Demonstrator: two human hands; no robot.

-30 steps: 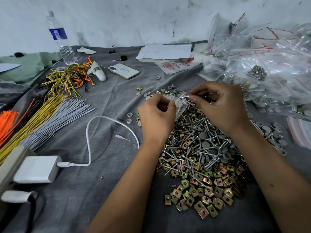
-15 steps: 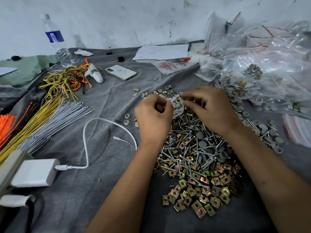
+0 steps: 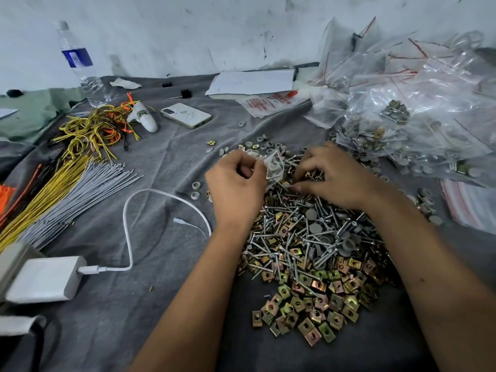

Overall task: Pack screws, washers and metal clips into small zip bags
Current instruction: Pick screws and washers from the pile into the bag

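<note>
Zip bag [image 3: 272, 167]: a small clear pouch, pinched at its upper edge by my left hand [image 3: 236, 183], whose fingers [image 3: 245, 171] are curled round the film. It hangs just above the far end of the hardware heap on the grey-covered desk [image 3: 161, 304]. I judge the film to be thin, limp and slick; it should be held at the zip strip, where the plastic is stiffest, so the mouth stays open.

Screws [image 3: 292, 232]: a tangled silver pile at the centre of the heap. They look light singly but sharp-tipped and prone to interlock; take one by the shank near the head and enter it head first to spare the film.

Washers [image 3: 316, 228]: grey discs mixed among the screws, flat and hard to lift; slide one clear, then pinch its edge.

Metal clips [image 3: 308, 304]: square, yellow-tinted, rigid, nearest me; grip across two flat edges.

Right hand [image 3: 332, 178]: palm down on the far part of the screw pile, fingers bent into it. I cannot tell whether they hold a part.

Filled bags [image 3: 418, 130]: heaped far right.
</note>
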